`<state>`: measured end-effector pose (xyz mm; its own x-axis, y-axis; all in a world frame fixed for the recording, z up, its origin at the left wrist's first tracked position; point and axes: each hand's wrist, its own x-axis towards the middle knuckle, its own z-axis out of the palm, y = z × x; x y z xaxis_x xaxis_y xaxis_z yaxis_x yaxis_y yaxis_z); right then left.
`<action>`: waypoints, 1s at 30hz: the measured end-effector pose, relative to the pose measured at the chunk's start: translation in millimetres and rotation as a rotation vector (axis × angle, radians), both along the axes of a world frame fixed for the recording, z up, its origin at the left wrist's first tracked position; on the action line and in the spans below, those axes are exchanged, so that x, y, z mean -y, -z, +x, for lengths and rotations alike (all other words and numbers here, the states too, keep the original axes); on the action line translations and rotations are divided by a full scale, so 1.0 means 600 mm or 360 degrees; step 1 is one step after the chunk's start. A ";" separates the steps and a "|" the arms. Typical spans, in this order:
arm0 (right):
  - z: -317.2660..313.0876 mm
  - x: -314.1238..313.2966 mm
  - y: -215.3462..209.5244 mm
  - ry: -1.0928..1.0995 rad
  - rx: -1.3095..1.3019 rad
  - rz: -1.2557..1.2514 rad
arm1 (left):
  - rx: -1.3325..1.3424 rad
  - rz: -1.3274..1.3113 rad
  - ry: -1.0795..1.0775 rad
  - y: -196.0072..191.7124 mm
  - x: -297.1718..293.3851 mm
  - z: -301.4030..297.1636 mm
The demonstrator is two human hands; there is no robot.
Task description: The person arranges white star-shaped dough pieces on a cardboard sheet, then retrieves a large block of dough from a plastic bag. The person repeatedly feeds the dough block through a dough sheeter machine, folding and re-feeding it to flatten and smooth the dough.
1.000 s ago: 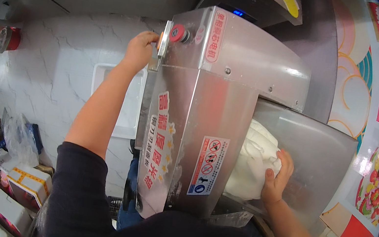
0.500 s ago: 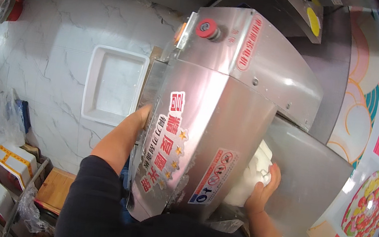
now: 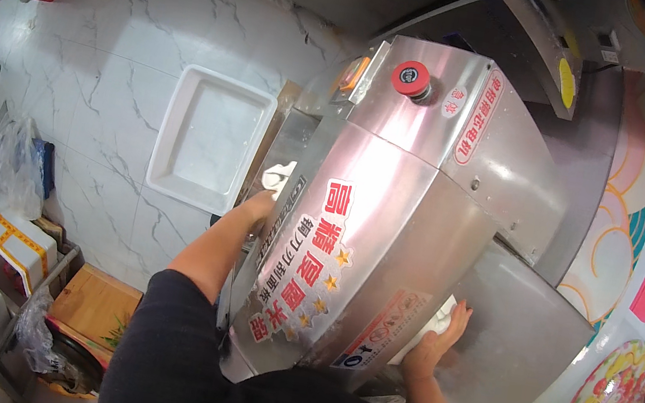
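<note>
Dough [image 3: 427, 329], a pale white mass, sits at lower right of the frame on the steel feed tray [image 3: 521, 334] of the stainless machine [image 3: 384, 237]. Only a small part shows; the housing covers the rest where it runs in under the body.

I read the right hand [image 3: 435, 342] as lying flat with fingers spread on the dough, palm down, pressing rather than gripping. This placement keeps the mass against the tray and directed at the machine's mouth. The fingertips show, but I cannot make out how far the dough extends beneath them.

The left hand [image 3: 258, 210] is at frame centre, on the opposite flank of the machine, beside the outlet chute [image 3: 284, 153]. A second pale piece [image 3: 278, 175] lies just above it on the chute. The hand is seen edge-on and partly behind the housing, so I cannot tell whether it is open or closed, or whether it touches that piece.

Further up, a white rectangular tray [image 3: 210, 137] stands just beside the chute, positioned to receive whatever comes off it. A red mushroom-head button [image 3: 411, 79] sits on top of the machine, upper centre. Both forearms enter from the lower edge in dark sleeves [image 3: 172, 355]. Cartons [image 3: 13, 237] at lower left are too distorted to identify.
</note>
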<state>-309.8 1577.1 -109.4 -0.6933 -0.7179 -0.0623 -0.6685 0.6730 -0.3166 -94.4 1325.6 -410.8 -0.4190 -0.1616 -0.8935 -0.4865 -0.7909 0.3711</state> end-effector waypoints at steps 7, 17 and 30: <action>0.020 0.057 -0.052 -0.0054 0.0188 0.0114 | 0.0175 -0.0567 0.0111 -0.111 0.048 0.071; 0.170 0.126 -0.074 -0.0919 0.0126 -0.0152 | 0.0551 -0.1129 0.0312 -0.227 0.091 0.175; 0.182 0.129 -0.082 -0.0920 -0.0058 -0.0143 | 0.0479 -0.1245 -0.0009 -0.438 0.132 0.303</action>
